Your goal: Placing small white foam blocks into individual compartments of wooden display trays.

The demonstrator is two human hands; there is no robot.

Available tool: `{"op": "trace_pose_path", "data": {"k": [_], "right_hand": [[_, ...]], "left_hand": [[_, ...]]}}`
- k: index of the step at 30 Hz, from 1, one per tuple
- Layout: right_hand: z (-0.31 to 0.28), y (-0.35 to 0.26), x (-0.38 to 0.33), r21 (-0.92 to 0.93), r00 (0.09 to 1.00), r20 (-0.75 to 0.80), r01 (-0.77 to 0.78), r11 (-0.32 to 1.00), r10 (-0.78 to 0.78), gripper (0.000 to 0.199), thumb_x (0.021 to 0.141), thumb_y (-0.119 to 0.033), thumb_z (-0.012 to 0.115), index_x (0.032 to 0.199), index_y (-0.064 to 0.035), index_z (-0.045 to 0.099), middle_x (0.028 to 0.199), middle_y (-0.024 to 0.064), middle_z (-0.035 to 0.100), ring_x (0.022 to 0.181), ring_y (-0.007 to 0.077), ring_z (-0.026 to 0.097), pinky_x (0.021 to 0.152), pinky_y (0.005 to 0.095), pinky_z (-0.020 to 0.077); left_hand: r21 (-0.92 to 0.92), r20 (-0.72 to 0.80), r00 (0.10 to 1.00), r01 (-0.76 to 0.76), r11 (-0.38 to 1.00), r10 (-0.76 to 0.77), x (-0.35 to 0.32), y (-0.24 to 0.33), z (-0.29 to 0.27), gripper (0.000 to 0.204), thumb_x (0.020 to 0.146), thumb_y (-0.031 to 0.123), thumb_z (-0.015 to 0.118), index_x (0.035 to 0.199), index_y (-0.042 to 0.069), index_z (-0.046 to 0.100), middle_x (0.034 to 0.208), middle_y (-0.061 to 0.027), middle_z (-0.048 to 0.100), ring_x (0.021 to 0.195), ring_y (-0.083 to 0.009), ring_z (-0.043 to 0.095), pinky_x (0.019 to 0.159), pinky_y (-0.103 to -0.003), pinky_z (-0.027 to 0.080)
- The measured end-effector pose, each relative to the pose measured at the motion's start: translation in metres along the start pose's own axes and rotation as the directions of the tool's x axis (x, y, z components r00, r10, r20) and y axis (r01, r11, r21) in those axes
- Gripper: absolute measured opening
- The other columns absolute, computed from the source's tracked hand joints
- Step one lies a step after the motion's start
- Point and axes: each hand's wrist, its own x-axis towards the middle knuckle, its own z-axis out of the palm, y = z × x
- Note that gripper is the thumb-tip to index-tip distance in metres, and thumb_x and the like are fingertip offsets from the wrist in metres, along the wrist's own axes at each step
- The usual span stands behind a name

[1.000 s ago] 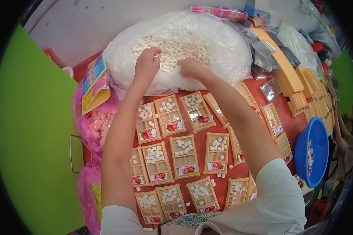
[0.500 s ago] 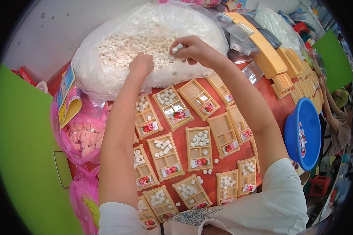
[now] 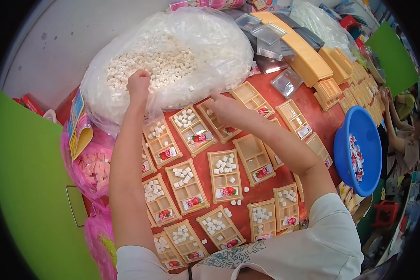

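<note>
My left hand [image 3: 139,85] rests closed among the small white cubes [image 3: 165,63] in a big clear plastic bag [image 3: 214,42]; whatever its fingers hold is hidden. Over the upper part of a tan divided tray [image 3: 225,131], my right hand [image 3: 223,110] points downward with curled fingers, and its contents do not show. One loose white cube [image 3: 191,88] lies on the bag's near side. Beside that tray, another tan tray [image 3: 192,129] holds white cubes in its large compartment and a red-and-white strawberry-printed packet [image 3: 201,137] in a small one.
Several similar trays [image 3: 188,186] cover the red table [image 3: 270,191], some with cubes. A blue basin [image 3: 359,149] of packets stands right, clear plastic lids [image 3: 287,83] at the back. Pink bags [image 3: 95,168] sit left. A co-worker's arms [image 3: 396,121] show far right.
My right hand, which had white cubes at its fingers above the bag, has come nearer and down over a tray. My left hand stays in the bag. The whole view has shifted slightly.
</note>
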Motion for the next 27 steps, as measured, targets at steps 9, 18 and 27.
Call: {"op": "trace_pose_path", "data": {"k": [9, 18, 27], "right_hand": [[-0.044, 0.053, -0.006, 0.058, 0.935, -0.32, -0.142, 0.988, 0.153, 0.026, 0.082, 0.001, 0.061, 0.106, -0.0039, 0.069, 0.104, 0.0175, 0.062, 0.102, 0.0362, 0.061, 0.087, 0.0407, 0.05], [-0.017, 0.061, -0.01, 0.109, 0.952, -0.286, -0.078, 0.991, 0.106, 0.029, 0.08, 0.002, 0.062, 0.108, -0.0047, 0.067, 0.107, 0.02, 0.06, 0.103, 0.038, 0.06, 0.087, 0.0411, 0.0501], [0.011, 0.03, 0.003, 0.149, 0.96, -0.278, 0.032, 0.988, 0.011, 0.029, 0.079, -0.002, 0.062, 0.106, -0.0063, 0.071, 0.098, 0.0187, 0.064, 0.101, 0.0359, 0.062, 0.088, 0.0399, 0.0513]], "left_hand": [[-0.759, 0.035, 0.96, 0.206, 0.618, -0.278, 0.0, 0.031, -0.021, 0.027, 0.07, -0.012, 0.046, 0.089, 0.004, 0.058, 0.084, -0.0103, 0.058, 0.066, -0.0219, 0.054, 0.049, -0.034, 0.042], [-0.872, 0.359, 0.921, 0.389, 0.296, -0.151, -0.09, 0.08, 0.005, 0.027, 0.073, -0.011, 0.051, 0.092, 0.008, 0.054, 0.098, -0.0117, 0.058, 0.086, -0.0267, 0.056, 0.056, -0.037, 0.042], [-0.769, 0.619, 0.785, 0.599, 0.224, 0.024, -0.148, 0.085, 0.046, 0.021, 0.075, -0.012, 0.049, 0.087, 0.005, 0.054, 0.097, -0.0153, 0.06, 0.081, -0.0264, 0.058, 0.051, -0.034, 0.044]]}}
